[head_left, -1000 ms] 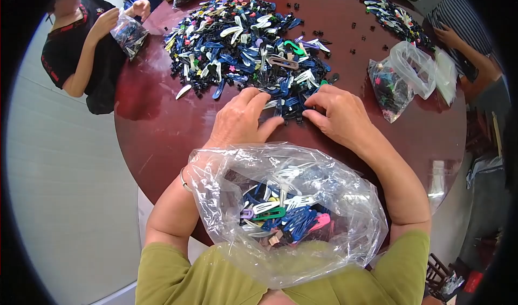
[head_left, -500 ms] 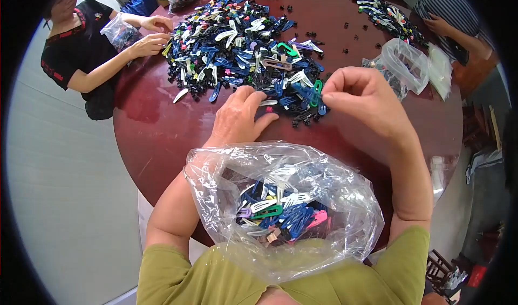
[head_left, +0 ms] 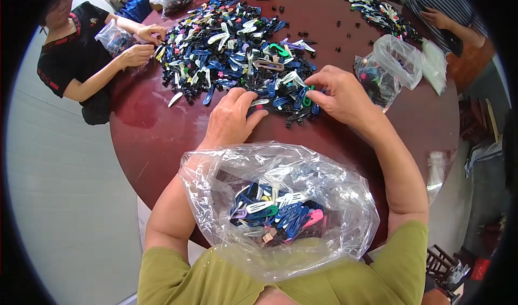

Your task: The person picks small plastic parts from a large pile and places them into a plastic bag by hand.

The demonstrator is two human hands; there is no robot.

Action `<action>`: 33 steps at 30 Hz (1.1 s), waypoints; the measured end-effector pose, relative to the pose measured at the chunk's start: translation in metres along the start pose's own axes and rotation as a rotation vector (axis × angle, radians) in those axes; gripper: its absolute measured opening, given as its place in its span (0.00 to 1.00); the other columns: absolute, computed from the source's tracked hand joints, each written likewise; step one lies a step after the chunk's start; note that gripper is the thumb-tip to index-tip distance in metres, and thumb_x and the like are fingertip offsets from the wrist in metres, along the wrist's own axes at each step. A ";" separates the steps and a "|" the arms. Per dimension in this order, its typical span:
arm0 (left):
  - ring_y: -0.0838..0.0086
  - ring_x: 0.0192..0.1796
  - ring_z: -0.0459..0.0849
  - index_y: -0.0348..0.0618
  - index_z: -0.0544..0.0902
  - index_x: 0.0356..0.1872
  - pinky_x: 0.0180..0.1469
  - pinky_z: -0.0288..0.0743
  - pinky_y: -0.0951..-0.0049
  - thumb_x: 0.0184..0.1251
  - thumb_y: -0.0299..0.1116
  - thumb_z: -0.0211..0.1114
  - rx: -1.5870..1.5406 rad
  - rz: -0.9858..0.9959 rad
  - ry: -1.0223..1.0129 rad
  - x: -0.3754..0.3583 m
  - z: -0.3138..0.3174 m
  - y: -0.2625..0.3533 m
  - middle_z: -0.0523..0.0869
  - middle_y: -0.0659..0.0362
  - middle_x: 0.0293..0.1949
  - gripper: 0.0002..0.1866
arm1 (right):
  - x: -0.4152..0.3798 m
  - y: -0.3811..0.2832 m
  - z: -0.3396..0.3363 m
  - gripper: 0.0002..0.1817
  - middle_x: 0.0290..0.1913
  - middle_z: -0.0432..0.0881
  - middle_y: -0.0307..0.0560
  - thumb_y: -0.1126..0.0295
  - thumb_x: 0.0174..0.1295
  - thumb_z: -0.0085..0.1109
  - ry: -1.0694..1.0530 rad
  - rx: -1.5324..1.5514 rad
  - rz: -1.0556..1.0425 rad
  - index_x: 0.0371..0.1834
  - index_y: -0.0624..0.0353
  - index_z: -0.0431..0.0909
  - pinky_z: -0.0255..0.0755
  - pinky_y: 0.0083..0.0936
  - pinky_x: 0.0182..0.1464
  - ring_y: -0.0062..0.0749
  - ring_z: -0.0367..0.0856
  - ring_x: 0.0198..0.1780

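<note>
A large heap of mixed hair clips (head_left: 226, 46) lies on the dark red table. My left hand (head_left: 232, 116) rests at the heap's near edge, thumb and fingers apart, beside a white clip (head_left: 259, 103), with nothing visible in its grasp. At the heap's right edge my right hand (head_left: 340, 96) reaches in, thumb and forefinger apart around a green clip (head_left: 308, 96); whether they touch it is unclear. In front of my chest an open clear plastic bag (head_left: 345, 202) holds blue, white, green and pink clips.
A person (head_left: 73, 51) at the left handles clips at the heap's far side. Another person in stripes (head_left: 448, 14) sits at the upper right near a second heap (head_left: 380, 14). A clear bag (head_left: 380, 73) of small items stands on the table (head_left: 156, 154) at right.
My right hand has moved left and inward over the heap's edge, and its thumb and forefinger have spread. The view has shifted slightly. My left hand has hardly moved.
</note>
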State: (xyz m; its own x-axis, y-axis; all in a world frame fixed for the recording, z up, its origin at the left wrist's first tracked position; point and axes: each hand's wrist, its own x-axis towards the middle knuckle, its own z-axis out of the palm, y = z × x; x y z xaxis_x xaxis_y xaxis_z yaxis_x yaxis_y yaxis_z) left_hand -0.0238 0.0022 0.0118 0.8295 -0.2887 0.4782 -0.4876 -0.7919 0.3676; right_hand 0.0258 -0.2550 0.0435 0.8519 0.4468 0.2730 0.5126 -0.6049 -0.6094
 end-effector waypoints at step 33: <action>0.54 0.41 0.83 0.38 0.81 0.40 0.42 0.77 0.60 0.56 0.36 0.72 -0.041 0.004 0.059 -0.003 0.004 -0.006 0.81 0.52 0.39 0.15 | -0.028 -0.104 -0.072 0.04 0.29 0.77 0.32 0.76 0.61 0.62 -0.149 0.583 0.199 0.37 0.62 0.78 0.62 0.11 0.27 0.10 0.70 0.27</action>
State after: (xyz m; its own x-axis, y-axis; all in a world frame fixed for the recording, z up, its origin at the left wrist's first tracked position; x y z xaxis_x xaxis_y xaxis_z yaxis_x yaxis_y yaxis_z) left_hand -0.0221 0.0056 0.0053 0.8104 -0.2591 0.5255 -0.5028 -0.7679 0.3969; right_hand -0.0433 -0.2521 0.1534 0.8792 0.4755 0.0316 0.1674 -0.2462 -0.9546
